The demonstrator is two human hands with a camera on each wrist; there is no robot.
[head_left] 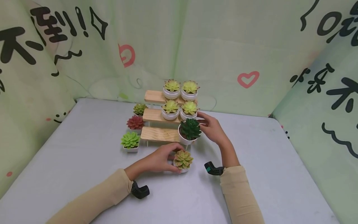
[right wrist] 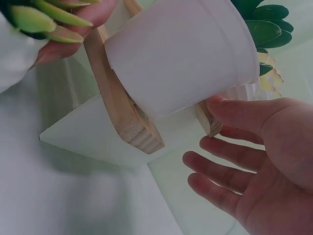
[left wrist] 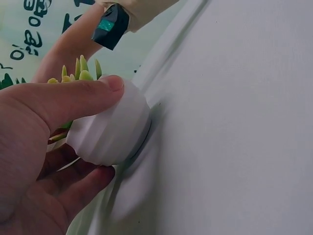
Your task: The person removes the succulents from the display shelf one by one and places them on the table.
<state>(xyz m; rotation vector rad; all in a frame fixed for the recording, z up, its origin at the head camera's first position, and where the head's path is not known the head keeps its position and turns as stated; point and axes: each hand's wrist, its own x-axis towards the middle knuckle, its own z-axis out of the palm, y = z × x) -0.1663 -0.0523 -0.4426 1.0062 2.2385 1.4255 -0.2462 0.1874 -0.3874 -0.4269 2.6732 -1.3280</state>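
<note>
My left hand grips the white pot of a yellow-green succulent, thumb on one side and fingers on the other. In the left wrist view this ribbed pot is close to the tabletop; I cannot tell whether it touches. My right hand is beside the right end of a three-step wooden stand. Its fingers are loosely extended, with the thumb by the end of a step. On the lowest step stands a dark green succulent in a larger white pot.
Pairs of yellow-green succulents in white pots stand on the middle and top steps. Left of the stand, a bright green succulent, a red one and an olive-green one form a row. A printed curtain hangs behind the table.
</note>
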